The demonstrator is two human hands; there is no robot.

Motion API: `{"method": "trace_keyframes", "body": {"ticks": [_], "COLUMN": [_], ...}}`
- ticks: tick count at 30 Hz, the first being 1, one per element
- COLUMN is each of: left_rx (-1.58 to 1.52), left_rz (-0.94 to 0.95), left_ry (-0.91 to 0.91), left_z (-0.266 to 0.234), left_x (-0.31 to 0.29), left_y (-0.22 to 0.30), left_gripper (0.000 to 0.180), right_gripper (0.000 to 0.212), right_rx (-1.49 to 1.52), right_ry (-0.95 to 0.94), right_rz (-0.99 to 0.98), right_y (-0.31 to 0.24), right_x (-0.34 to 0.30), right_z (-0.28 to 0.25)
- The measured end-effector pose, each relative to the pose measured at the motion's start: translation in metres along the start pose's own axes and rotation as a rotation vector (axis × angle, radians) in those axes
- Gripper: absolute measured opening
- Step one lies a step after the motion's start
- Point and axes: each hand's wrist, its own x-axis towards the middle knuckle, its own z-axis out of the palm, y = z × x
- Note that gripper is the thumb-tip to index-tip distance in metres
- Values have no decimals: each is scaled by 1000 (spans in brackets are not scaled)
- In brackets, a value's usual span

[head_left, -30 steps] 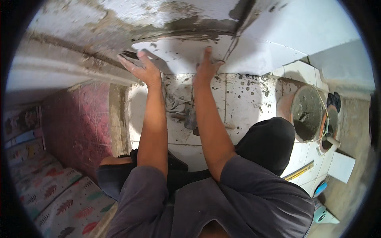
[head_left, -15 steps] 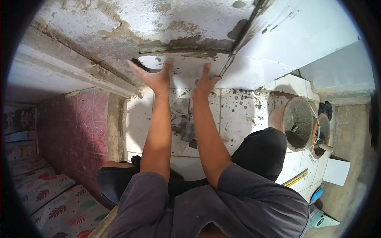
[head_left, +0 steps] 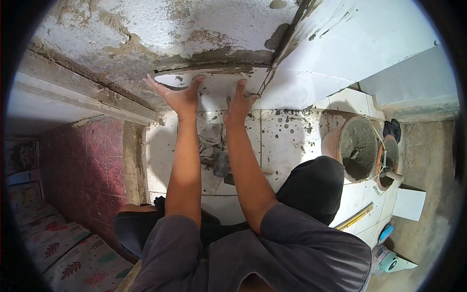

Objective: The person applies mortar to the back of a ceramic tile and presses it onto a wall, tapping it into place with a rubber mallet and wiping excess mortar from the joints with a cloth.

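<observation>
Fingers (head_left: 241, 86) against the white tile (head_left: 216, 90)

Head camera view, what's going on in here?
A person has both bare hands at a white tile standing along the foot of a patchy wall. The left hand is spread at its left end; the right hand is on it farther right. Both seem to be resting against it, though how hard they press can't be told. A rag lies on the spattered floor between the forearms, and a bucket of grey mix stands off to the right.
</observation>
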Motion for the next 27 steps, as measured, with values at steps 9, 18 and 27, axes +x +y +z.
{"method": "trace_keyframes", "body": {"ticks": [9,18,27], "left_rx": [175,-30,225], "left_rz": [72,66,277], "left_ry": [41,37,-12], "left_z": [-2,-1,-3], "left_x": [-4,-5,-1], "left_y": [8,9,17], "left_gripper": [134,132,133], "right_gripper": [113,95,113], "right_rx": [-300,-560,-703], "right_ry": [95,3,134], "right_rz": [-84,-659,-717], "right_y": [-16,-46,-15], "right_x": [-15,-42,-23], "right_z": [3,22,16]}}
